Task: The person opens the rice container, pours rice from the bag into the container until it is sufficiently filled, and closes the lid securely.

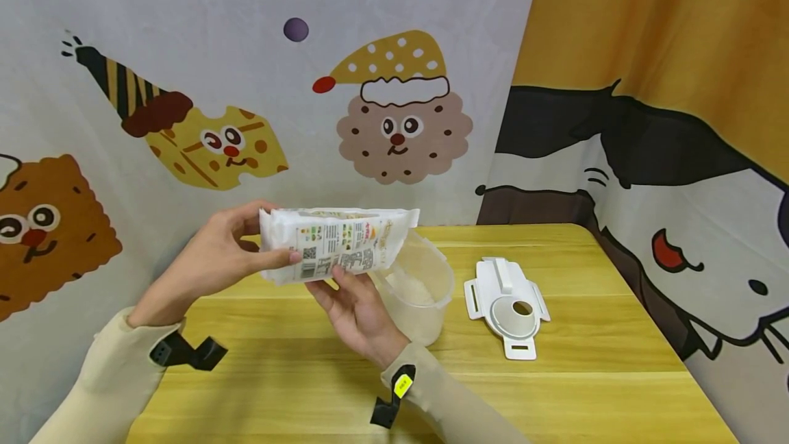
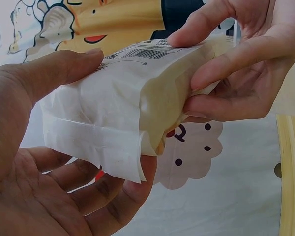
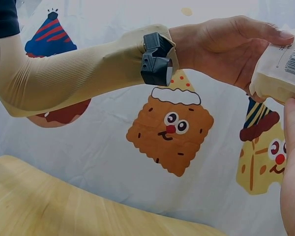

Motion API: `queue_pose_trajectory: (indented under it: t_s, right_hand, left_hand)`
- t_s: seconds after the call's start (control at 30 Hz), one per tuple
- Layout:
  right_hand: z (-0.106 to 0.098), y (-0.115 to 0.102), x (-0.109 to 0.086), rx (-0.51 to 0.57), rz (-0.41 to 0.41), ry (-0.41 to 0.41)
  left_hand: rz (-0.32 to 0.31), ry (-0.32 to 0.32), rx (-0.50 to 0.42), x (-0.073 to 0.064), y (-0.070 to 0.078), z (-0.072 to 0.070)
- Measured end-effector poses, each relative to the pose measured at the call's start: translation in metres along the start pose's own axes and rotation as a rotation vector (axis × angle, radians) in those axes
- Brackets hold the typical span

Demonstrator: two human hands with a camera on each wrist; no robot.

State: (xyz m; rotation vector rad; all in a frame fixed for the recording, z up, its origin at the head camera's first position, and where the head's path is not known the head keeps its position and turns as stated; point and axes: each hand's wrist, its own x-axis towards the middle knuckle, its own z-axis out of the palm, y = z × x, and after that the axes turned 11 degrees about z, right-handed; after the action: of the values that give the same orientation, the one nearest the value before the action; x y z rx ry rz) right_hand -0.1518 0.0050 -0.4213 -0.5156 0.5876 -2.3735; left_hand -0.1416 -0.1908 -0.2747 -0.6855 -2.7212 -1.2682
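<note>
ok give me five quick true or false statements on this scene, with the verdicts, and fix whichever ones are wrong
1. The left hand has its grip on one end of the white packet. True.
2. The container is covered. False: it is open, and the white lid-like piece lies beside it on the table.
3. Pale contents show inside the container. True.
4. Only one hand touches the packet. False: the right hand touches it too.
5. The packet carries a printed barcode. True.
</note>
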Motion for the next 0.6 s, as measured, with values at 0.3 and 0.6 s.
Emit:
queue_pose_trajectory:
  t_s: [0.3,0.6]
  right_hand:
    - [0.0004,-0.0004,-0.0003,-0.010,0.001,-0.003]
    - [0.0007,-0.0002,0.0001,-0.029,-0.023,-0.023]
  left_hand:
    - [0.009,0.001,-0.010,-0.0001,0.0003,0.0000]
    - [0.006,0.007,-0.013,-0.0003,0.0018,-0.0005]
